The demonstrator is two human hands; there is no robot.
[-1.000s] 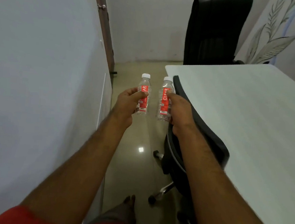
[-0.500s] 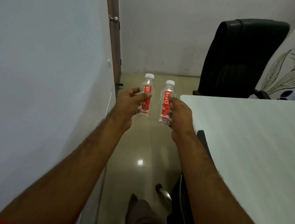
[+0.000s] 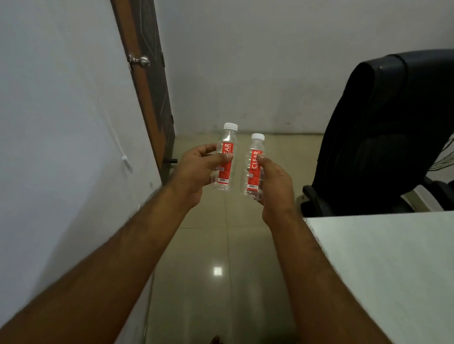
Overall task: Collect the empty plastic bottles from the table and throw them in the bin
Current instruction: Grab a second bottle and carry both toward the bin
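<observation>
I hold two small clear plastic bottles upright in front of me, each with a white cap and a red label. My left hand (image 3: 193, 169) grips the left bottle (image 3: 226, 158) around its middle. My right hand (image 3: 274, 183) grips the right bottle (image 3: 254, 168) from the side. Both bottles look empty and hang over the tiled floor, a short gap between them. No bin is in view.
A white table (image 3: 391, 279) fills the lower right. A black office chair (image 3: 392, 130) stands beyond its far corner. A wall runs along the left, with a brown door (image 3: 144, 65) and its knob ahead. A tiled floor strip (image 3: 223, 239) runs forward between wall and table.
The view has moved forward along the floor strip. The near black chair has dropped out of sight, the far chair and door look closer. Both hands keep the same hold on the bottles.
</observation>
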